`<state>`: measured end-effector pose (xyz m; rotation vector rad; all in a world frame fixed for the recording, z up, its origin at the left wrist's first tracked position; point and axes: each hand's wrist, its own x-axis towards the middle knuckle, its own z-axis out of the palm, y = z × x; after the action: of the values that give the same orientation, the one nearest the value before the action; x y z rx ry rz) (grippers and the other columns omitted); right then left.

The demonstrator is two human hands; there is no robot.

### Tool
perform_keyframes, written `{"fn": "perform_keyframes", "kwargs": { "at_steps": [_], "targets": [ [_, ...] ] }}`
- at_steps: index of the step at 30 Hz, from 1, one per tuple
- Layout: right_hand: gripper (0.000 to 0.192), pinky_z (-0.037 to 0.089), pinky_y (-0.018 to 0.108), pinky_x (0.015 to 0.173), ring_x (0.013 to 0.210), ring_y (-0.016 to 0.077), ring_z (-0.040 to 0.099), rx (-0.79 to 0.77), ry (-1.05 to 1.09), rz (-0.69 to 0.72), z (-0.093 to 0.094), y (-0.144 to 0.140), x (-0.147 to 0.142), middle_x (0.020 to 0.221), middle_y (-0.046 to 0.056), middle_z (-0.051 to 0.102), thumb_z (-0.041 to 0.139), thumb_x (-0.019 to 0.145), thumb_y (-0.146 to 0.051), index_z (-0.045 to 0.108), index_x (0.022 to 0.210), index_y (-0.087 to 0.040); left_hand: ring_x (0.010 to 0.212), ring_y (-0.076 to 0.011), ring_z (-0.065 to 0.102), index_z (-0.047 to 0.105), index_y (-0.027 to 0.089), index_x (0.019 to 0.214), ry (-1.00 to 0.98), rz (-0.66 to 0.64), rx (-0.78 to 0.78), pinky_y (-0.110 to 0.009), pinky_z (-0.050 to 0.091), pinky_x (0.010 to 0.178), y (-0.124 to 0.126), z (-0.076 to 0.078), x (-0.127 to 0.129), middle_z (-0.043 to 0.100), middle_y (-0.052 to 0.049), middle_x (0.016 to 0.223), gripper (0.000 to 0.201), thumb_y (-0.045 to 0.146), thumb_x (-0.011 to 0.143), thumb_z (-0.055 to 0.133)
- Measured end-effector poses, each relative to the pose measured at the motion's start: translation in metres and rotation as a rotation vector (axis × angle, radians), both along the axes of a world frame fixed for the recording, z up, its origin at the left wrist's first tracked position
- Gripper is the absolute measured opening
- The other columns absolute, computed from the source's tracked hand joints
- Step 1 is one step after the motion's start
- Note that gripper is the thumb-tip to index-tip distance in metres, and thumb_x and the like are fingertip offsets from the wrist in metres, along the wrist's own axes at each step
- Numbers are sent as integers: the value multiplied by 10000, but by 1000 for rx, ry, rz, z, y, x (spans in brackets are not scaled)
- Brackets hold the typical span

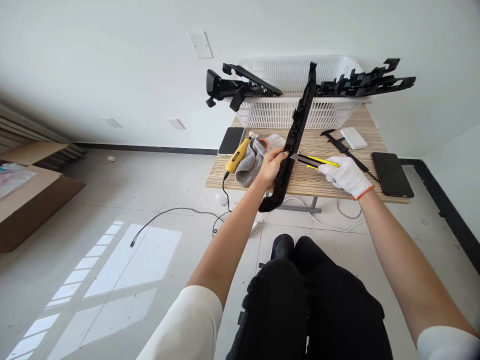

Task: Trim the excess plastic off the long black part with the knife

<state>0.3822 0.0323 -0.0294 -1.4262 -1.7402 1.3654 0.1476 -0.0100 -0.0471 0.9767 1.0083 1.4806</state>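
My bare left hand (272, 167) grips a long black plastic trim piece (299, 120) at its lower middle. The piece stands tilted, its upper end in front of the basket and its curved lower end past the table's front edge. My right hand (345, 176), in a white knit glove with an orange cuff, is closed around a yellow utility knife (318, 161). Its blade is out and points left, with the tip at the edge of the trim piece near my left thumb. Whether the blade touches the plastic I cannot tell.
A white basket (258, 112) with several black plastic parts (363, 84) stands at the table's back. On the table (221, 175) lie a yellow corded tool (238, 156), a grey cloth (249, 167), black calipers (337, 144), a white box (353, 138) and two phones (392, 174). Cables cross the floor.
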Motion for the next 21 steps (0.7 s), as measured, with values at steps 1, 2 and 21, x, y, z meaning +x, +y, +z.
{"fn": "perform_keyframes", "kwargs": {
  "at_steps": [1, 2, 21],
  "targets": [
    [245, 222, 205, 343, 404, 84, 365, -4, 13, 3, 0, 0, 0, 510, -40, 477, 801, 799, -347, 590, 754, -230, 517, -99, 582, 724, 152, 868, 1, -1, 5, -276, 621, 618, 0, 0, 0, 639, 13, 656, 123, 265, 889, 678],
    [248, 216, 207, 340, 403, 84, 363, -13, 22, 10, 1, 0, 0, 508, -40, 476, 803, 794, -350, 590, 750, -230, 520, -102, 588, 728, 152, 874, 3, 1, 8, -275, 623, 619, 0, 0, 0, 646, 11, 658, 127, 271, 885, 686],
    [247, 200, 209, 354, 401, 77, 351, -79, 12, 26, 5, 4, 0, 489, -27, 478, 814, 806, -362, 628, 746, -211, 552, -116, 603, 721, 164, 874, 14, -8, -11, -287, 623, 627, 3, -2, -1, 648, 8, 672, 104, 247, 896, 664]
  ]
}}
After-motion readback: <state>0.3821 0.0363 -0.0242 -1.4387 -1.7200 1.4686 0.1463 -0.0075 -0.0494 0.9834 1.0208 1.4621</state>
